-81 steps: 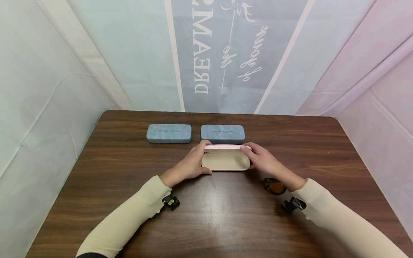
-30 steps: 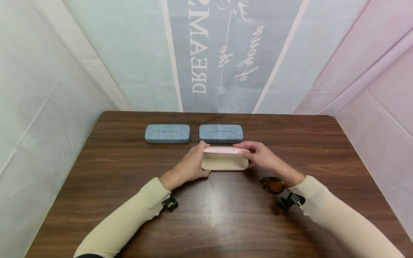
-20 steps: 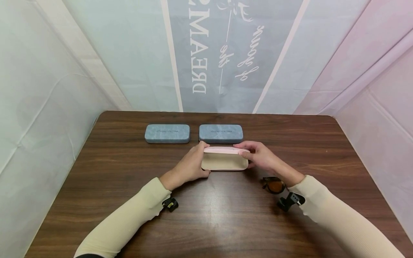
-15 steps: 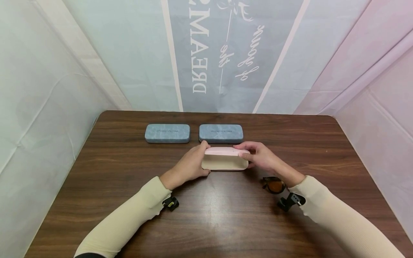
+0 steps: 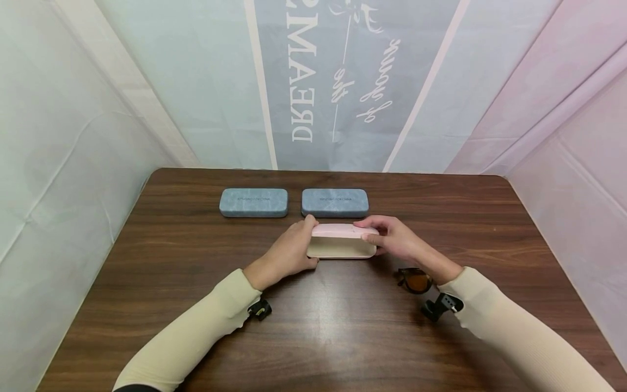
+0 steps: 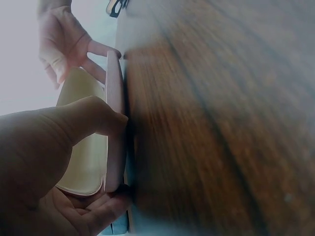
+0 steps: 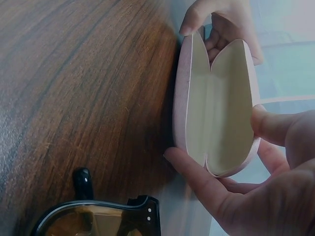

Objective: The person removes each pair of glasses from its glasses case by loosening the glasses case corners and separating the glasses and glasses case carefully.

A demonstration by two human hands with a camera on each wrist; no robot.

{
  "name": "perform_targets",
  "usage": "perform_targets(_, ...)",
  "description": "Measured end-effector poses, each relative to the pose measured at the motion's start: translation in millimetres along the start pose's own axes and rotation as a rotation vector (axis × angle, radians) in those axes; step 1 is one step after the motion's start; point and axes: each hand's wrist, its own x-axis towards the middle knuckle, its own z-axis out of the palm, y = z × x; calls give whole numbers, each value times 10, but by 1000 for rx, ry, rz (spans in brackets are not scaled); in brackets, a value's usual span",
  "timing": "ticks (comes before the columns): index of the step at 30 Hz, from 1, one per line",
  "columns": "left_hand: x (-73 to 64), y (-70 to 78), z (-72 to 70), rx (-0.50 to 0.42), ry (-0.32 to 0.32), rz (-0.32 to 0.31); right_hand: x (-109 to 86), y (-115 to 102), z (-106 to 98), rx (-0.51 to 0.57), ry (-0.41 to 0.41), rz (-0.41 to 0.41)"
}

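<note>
A pink glasses case [image 5: 341,248] with a cream lining sits on the table, its lid partly raised. My left hand [image 5: 289,251] grips its left end, the thumb on the front edge of the base and the fingers behind. At the other end, my right hand [image 5: 397,238] holds the lid with the thumb on its rim, as the right wrist view shows the thumb [image 7: 275,123] there. One finger of that hand touches the base. The inside of the case [image 7: 224,108] shows only the plain lining. Sunglasses with amber lenses [image 5: 415,280] lie near my right wrist.
Two blue glasses cases lie side by side behind the pink one, a left one [image 5: 253,203] and a right one [image 5: 335,203]. The brown wooden table [image 5: 323,337] ends at a printed curtain [image 5: 338,81] at the back.
The lid of the pink case has tipped forward and down, so more of its pink top shows and less lining. My right thumb has shifted slightly on the rim. The sunglasses stay put.
</note>
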Motion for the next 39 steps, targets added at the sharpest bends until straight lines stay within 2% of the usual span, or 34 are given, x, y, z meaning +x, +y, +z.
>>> perform_targets(26, 4, -3, -15, 33, -23, -5, -30, -47, 11, -9, 16, -14)
perform_targets(34, 6, 42, -10, 104, -65, 12, -74, 72, 82, -300, 132, -198)
perform_targets(39, 4, 46, -18, 105, -68, 10, -72, 73, 70, -300, 121, -216)
